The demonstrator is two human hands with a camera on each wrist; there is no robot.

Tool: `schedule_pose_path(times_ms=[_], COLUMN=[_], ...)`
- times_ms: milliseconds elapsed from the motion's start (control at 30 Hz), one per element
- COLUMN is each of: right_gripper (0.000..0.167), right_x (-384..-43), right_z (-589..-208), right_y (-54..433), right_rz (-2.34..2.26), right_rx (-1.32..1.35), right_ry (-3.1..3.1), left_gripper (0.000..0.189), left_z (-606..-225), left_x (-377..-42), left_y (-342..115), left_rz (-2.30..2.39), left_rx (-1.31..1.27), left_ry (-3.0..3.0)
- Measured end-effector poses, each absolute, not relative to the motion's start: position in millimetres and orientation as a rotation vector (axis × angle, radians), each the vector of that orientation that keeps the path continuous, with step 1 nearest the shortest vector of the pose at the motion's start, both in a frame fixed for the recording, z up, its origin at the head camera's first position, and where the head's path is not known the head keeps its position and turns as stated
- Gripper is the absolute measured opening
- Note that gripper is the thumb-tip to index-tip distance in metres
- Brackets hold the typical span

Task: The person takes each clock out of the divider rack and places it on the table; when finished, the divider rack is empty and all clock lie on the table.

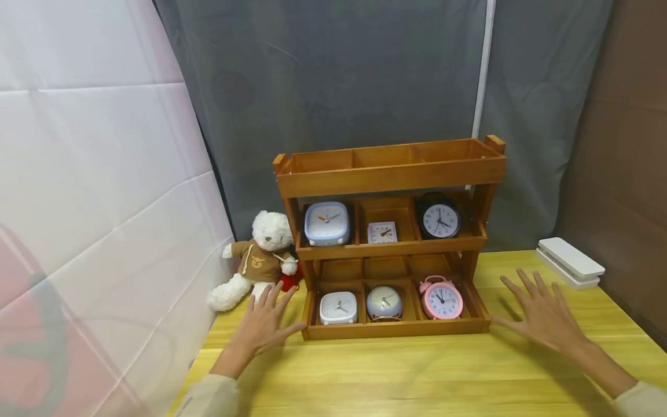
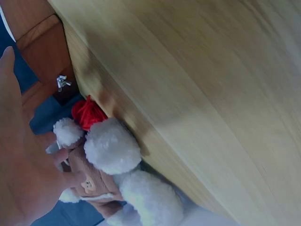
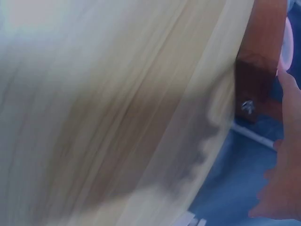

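Observation:
A brown wooden three-tier shelf stands on the table with its tiers split into compartments. My left hand, fingers spread, is at its lower left corner, the thumb tip close to the edge; whether it touches I cannot tell. Spread likewise, my right hand is beside the lower right corner. The bottom tier holds a white clock, a round lavender clock and a pink alarm clock. On the middle tier sit a blue clock, a small lilac clock and a black alarm clock.
A white teddy bear in a brown hoodie sits left of the shelf, with a red item beside it. A white flat device lies at the table's right. Grey curtain hangs behind; a white sheet borders the left.

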State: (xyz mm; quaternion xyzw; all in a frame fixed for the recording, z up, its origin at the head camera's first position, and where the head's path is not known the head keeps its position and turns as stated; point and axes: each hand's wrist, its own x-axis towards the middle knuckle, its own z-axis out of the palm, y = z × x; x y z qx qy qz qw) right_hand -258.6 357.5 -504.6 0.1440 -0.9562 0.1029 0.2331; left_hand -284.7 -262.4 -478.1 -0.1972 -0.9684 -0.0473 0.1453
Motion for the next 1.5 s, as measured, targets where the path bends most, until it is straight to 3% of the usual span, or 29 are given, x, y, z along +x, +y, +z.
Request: schedule_pose_path(times_ms=[567,967,1300,1500], right_gripper=[0.096,0.086,0.073,0.074], right_x=[-252,-272,-285,-288], right_z=[-483,-489,-497,-499], right_y=[286,250,230,223], right_rz=[0.404,0.496,0.577,0.622], right_rx=[0.446,0.554,0.518,0.465], right_ry=[-2.682,-2.533,-2.524,-2.545], left_gripper=[0.073,0.074,0.076,0.078], left_z=[-487,-490,-486,-485], left_x=[-299,-305,-307,-309], left_y=[-251,-249,-249,-251], left_rz=[-0.421,-0.537,-0.572,-0.567], left_rx=[-0.674,-0.554,-0.557,-0.556], left_ry=[-2.923,-3.074,-3.106,-3.111])
